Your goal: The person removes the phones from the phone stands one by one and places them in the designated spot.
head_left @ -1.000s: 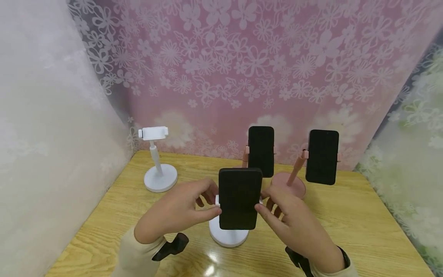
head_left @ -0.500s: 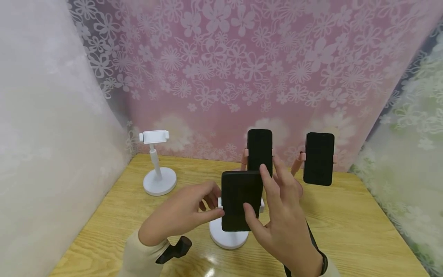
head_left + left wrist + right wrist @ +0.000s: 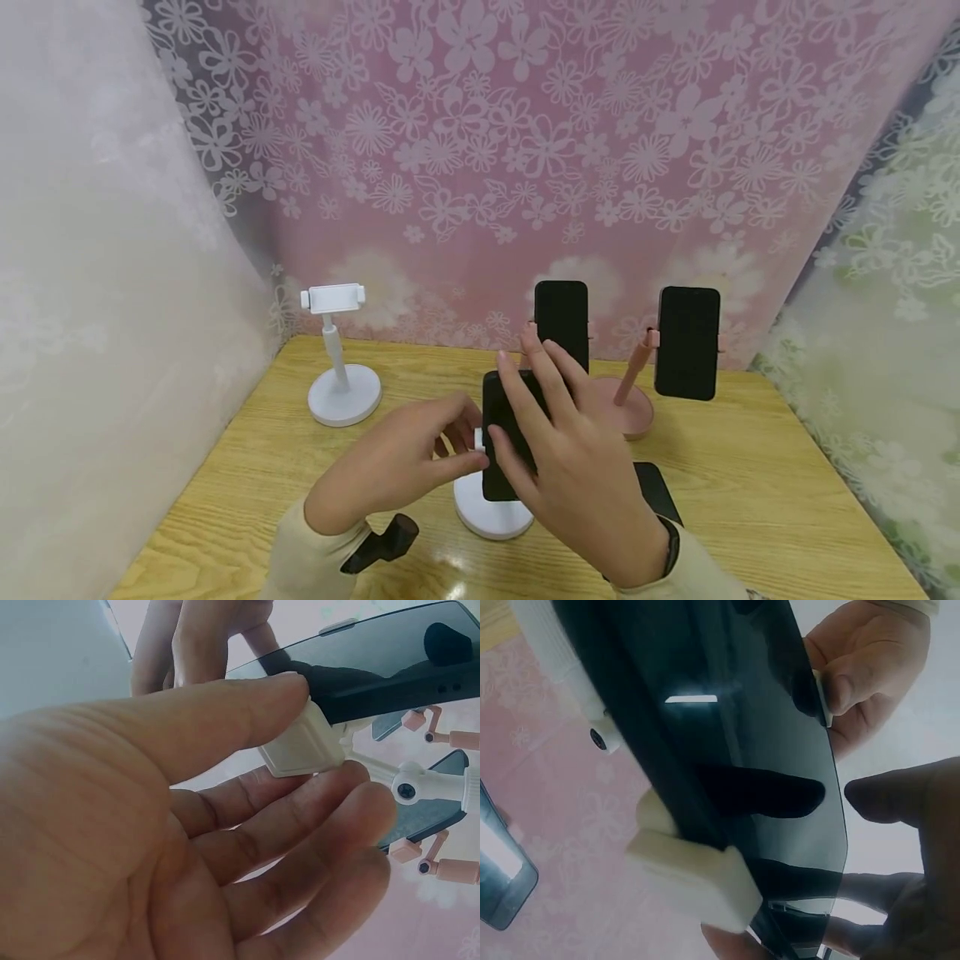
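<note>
A black smartphone (image 3: 498, 433) stands upright in the clamp of a white phone stand, whose round base (image 3: 487, 521) shows below it. My left hand (image 3: 401, 450) pinches the clamp's left end (image 3: 300, 746), thumb by the phone's edge and fingers underneath. My right hand (image 3: 581, 475) is spread in front of the phone, fingers pointing up and covering much of its screen in the head view. The right wrist view shows the right thumb (image 3: 889, 795) close to the screen, with dark reflections in the glass, and the clamp's other end (image 3: 694, 877) against the phone's edge.
A second white phone stand (image 3: 345, 396) with an unfilled clamp is at the back left. Behind the right hand, pink stands hold two phones, one phone (image 3: 562, 317) partly covered and one phone (image 3: 687, 342) farther right. Another dark phone (image 3: 657, 492) lies by the right wrist.
My right hand has left the clamp's right end and moved up and leftward across the screen, its fingers spreading. My left hand keeps its pinch on the left end.
</note>
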Demonstrator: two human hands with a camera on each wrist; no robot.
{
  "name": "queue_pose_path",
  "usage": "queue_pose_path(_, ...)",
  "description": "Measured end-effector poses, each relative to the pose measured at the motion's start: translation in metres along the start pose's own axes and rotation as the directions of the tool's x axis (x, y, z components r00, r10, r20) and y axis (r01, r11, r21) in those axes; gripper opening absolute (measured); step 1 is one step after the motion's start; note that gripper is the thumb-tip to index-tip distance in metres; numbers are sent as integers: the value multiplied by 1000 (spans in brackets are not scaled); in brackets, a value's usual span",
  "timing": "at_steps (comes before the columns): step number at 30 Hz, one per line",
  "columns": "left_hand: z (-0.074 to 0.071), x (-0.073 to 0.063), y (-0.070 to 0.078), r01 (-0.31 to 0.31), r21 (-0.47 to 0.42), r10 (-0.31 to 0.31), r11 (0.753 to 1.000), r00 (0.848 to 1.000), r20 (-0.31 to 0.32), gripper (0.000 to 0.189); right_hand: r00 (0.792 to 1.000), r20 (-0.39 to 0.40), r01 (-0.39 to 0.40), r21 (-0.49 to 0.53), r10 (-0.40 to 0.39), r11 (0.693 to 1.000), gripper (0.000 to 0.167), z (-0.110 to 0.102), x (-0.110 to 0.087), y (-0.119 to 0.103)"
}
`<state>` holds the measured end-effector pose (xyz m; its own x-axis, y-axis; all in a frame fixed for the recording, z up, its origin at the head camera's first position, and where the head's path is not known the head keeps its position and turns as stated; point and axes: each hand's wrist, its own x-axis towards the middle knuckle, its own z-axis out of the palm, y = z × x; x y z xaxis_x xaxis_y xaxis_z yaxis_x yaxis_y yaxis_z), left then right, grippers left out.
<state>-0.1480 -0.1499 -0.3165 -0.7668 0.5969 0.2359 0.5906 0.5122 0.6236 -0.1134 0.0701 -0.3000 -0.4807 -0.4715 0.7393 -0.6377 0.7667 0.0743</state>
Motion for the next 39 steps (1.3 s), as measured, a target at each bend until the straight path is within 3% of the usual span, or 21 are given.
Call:
queue_pose_path(7, 3, 2, 1, -5, -47, 5, 999, 1000, 13, 18, 1000, -4, 8, -34, -8, 999, 52, 5, 9, -1)
queue_pose_path(19, 8, 5, 5, 9, -46, -9, 999, 1000, 14, 17, 994, -109, -14, -38, 10, 999, 40, 20, 12, 0)
queue_pose_path(29, 11, 8, 6, -33, -93, 28, 995, 999, -46, 19, 977, -209, -32, -13, 28, 999, 29, 28, 10, 4)
queue_pose_path(33, 11, 8, 5, -56, -104, 51, 993, 997, -58, 20, 981, -192, -36, -17, 32, 999, 32, 25, 9, 4)
queue_pose_path(39, 10, 7, 4, -73, -53, 69, 996, 994, -83, 18, 993, -85, -81, -39, 77, 996, 49, 14, 10, 1)
